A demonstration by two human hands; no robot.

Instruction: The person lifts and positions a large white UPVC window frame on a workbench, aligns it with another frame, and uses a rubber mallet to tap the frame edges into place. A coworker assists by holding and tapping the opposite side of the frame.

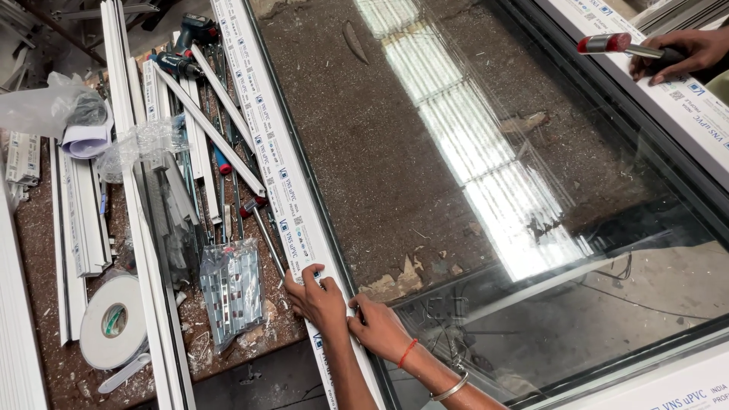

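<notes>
Fingers of the left hand are lying curled over the white frame, pressing down on its inner edge without closing around anything. Beside it, the right hand is resting on the same edge, fingertips tucked down at the black seal where frame and glass are meeting; whether they are pinching something there cannot be told. Both hands are touching each other at the near end of the frame's long left side. A red band and a metal bangle are sitting on the right wrist. The glass is lying flat inside the frame and reflecting bright window light. Left of the frame, a cluttered bench is holding loose white strips, a tape roll, a clear packet of metal parts, a red-handled screwdriver lying just beside the left hand, and a drill far up at the back. Across the pane, at the top right, another person's hand is gripping a red-handled tool over the far side of the frame.
</notes>
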